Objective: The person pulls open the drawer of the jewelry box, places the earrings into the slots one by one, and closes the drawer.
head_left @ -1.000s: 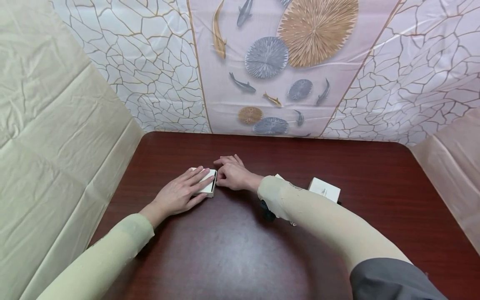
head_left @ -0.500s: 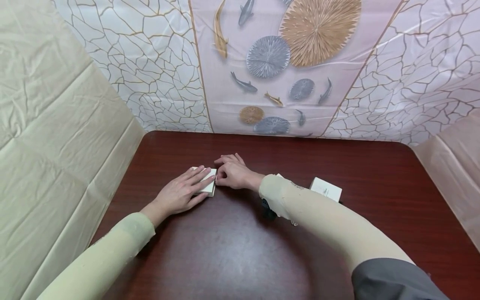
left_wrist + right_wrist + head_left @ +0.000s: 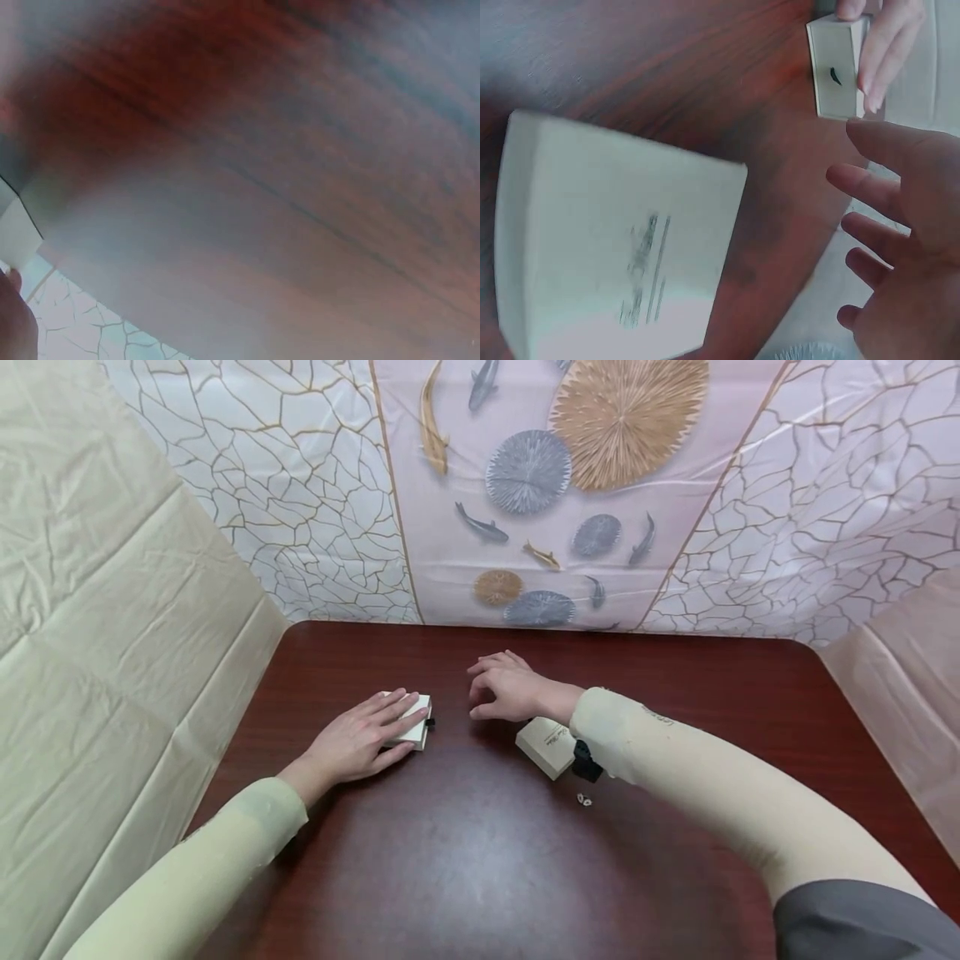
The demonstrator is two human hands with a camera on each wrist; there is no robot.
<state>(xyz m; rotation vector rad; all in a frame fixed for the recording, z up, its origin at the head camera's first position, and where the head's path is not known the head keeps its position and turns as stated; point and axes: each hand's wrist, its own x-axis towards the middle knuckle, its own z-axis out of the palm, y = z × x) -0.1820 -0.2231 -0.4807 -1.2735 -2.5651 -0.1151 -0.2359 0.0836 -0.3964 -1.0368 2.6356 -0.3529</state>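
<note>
1. On the counter [image 3: 465, 860], under the left hand [image 3: 356, 737], sits the tabbed box [image 3: 836, 56]. The left fingers lie fairly straight across its top, pressing it rather than wrapping round it.
2. Right of the tabbed box, and apart from it, hovers the right hand [image 3: 510, 687], its fingers loosely bent, gaps between them, holding nothing.
3. Also right of the tabbed box, but nearer the person, lies a lettered box [image 3: 546, 745], with two tiny pale pieces [image 3: 584, 800] beyond it.
4. My worry: a light left-hand press could let the tabbed box skid if something tugs it, while a heavy one might dent its walls. A low right forearm [image 3: 697, 768] could nudge the lettered box or scatter the pieces.
5. As for looks, the tabbed box is off-white and rectangular, its end face framed by a thin rim, with a short black tab [image 3: 431, 722]. Its contents are hidden.
</note>
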